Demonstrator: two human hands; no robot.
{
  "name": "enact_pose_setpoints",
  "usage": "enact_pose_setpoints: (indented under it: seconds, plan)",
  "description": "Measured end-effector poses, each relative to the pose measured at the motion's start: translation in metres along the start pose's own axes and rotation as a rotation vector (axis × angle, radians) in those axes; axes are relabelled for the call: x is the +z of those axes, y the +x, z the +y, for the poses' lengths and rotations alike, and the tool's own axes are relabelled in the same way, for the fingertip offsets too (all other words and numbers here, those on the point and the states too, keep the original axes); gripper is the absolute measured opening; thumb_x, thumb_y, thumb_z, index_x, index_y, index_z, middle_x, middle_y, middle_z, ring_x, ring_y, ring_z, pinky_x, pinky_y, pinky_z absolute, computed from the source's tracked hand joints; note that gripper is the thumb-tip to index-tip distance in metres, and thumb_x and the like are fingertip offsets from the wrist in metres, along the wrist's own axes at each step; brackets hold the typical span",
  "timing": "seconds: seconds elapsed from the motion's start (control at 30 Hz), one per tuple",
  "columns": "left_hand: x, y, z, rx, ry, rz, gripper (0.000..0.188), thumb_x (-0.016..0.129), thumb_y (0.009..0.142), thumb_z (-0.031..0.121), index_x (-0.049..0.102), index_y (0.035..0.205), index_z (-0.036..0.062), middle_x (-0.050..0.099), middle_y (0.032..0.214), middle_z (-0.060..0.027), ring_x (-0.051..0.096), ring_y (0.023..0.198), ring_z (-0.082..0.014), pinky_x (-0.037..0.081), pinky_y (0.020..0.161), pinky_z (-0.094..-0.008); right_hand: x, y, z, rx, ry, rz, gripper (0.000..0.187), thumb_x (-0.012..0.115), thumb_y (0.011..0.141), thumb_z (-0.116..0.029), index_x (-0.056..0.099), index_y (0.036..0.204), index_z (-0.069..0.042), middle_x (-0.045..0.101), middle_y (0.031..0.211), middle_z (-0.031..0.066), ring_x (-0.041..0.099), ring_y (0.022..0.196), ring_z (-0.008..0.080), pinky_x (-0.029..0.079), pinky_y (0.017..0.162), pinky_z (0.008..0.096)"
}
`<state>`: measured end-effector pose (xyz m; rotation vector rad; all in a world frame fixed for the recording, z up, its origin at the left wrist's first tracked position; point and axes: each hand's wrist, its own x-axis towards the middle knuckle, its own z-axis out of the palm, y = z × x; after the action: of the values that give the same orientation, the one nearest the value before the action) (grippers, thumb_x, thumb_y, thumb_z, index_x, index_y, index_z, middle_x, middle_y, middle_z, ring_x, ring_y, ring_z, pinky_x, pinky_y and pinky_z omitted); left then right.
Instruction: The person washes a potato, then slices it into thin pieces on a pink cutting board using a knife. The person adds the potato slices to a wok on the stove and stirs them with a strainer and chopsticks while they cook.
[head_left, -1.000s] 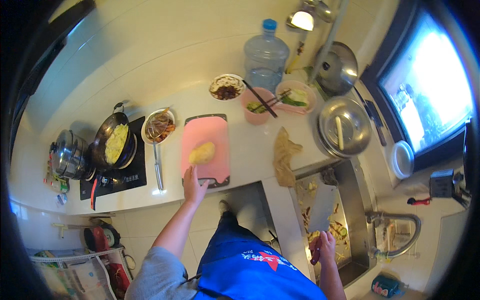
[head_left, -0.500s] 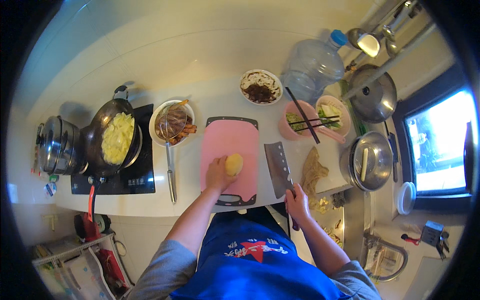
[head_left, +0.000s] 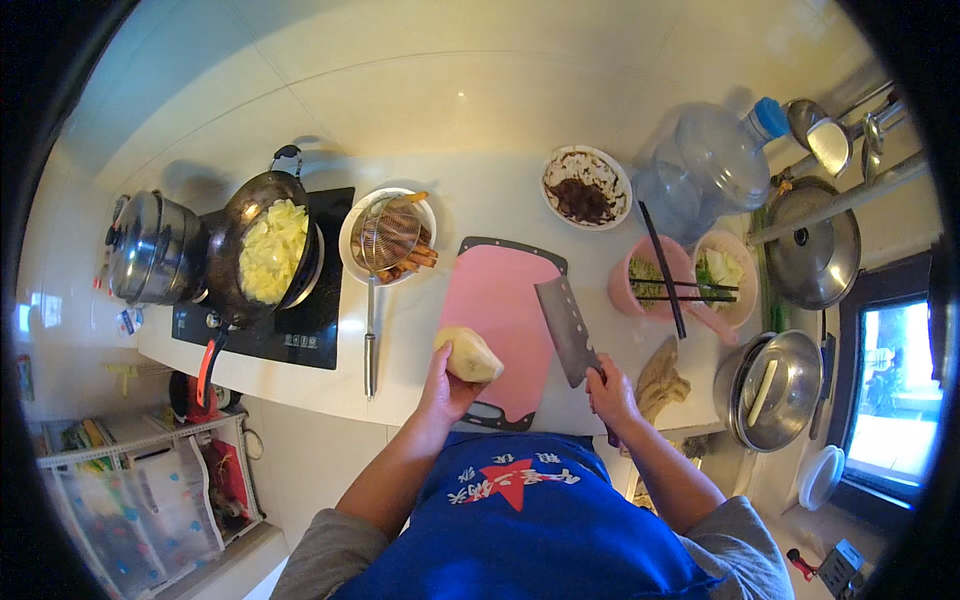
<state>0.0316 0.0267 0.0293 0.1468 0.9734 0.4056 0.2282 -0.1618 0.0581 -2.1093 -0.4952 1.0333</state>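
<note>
So, head view: we've got a peeled, potato-like lump (head_left: 470, 356) in our left hand (head_left: 452, 390), over the near-left part of the pink cutting board (head_left: 500, 290); can't tell if it touches. Left fingers curl round its side, prob. to steady it; fingertips partly hidden. Our right hand (head_left: 613, 395) has its fingers wrapped round the handle of the cleaver (head_left: 566, 332), blade angled over the board's right side, prob. well clear of the left for safety. Strainer (head_left: 390, 232) sits across the white bowl (head_left: 345, 242), handle out over the desk (head_left: 420, 320), maybe so drips fall in. Materials etc.: lump's pale, rounded, w/ a flattish face; blade's flat grey metal w/ a row of holes; board looks plastic, w/ dark trim; strainer's fine mesh. Wok (head_left: 229, 250) is dark, deep-curved, w/ thin yellowish slices (head_left: 272, 250). Cloth (head_left: 658, 385) near our right hand: tan, crumpled.
</note>
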Motion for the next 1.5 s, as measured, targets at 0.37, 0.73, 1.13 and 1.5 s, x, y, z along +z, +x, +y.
enact_pose_setpoints:
  seconds: [0.37, 0.73, 1.13, 1.5]
  plan:
    - [-0.027, 0.014, -0.006, -0.262, 0.207, 0.229, 0.059, 0.059, 0.084, 0.052, 0.047, 0.114, 0.0022, 0.059, 0.093, -0.0149, 0.061, 0.081, -0.0284, 0.054, 0.069, -0.0395, 0.019, -0.014, 0.007, -0.111, -0.126, -0.001, 0.025, 0.051, 0.088, -0.015, 0.052, 0.111, -0.004, 0.061, 0.085, 0.0268, 0.060, 0.082, 0.0434, 0.047, 0.067, 0.0476]
    - [-0.010, 0.014, 0.027, 0.973, 1.975, -0.038, 0.079, 0.081, 0.061, 0.019, 0.041, 0.128, 0.0009, 0.045, 0.122, -0.0239, 0.046, 0.108, -0.0405, 0.040, 0.094, -0.0446, 0.026, -0.017, -0.028, -0.346, -0.449, -0.121, 0.034, 0.043, 0.088, -0.010, 0.044, 0.121, -0.006, 0.061, 0.098, 0.0229, 0.062, 0.086, 0.0391, 0.051, 0.073, 0.0485]
    - [-0.002, 0.020, 0.022, 0.745, 2.025, 0.046, 0.082, 0.080, 0.064, 0.020, 0.033, 0.128, -0.0029, 0.043, 0.122, -0.0232, 0.047, 0.106, -0.0395, 0.043, 0.091, -0.0434, 0.023, -0.019, -0.076, -0.318, -0.744, -0.368, 0.031, 0.049, 0.083, -0.009, 0.042, 0.114, -0.005, 0.060, 0.088, 0.0195, 0.064, 0.077, 0.0372, 0.052, 0.064, 0.0465]
    - [0.013, 0.018, 0.026, 0.573, 2.092, 0.083, 0.083, 0.078, 0.066, 0.025, 0.033, 0.129, -0.0044, 0.043, 0.124, -0.0245, 0.047, 0.110, -0.0404, 0.044, 0.091, -0.0428, 0.029, 0.004, -0.101, -0.287, -0.865, -0.507, 0.021, 0.046, 0.088, -0.015, 0.041, 0.102, -0.001, 0.065, 0.081, 0.0203, 0.066, 0.077, 0.0370, 0.054, 0.064, 0.0462]
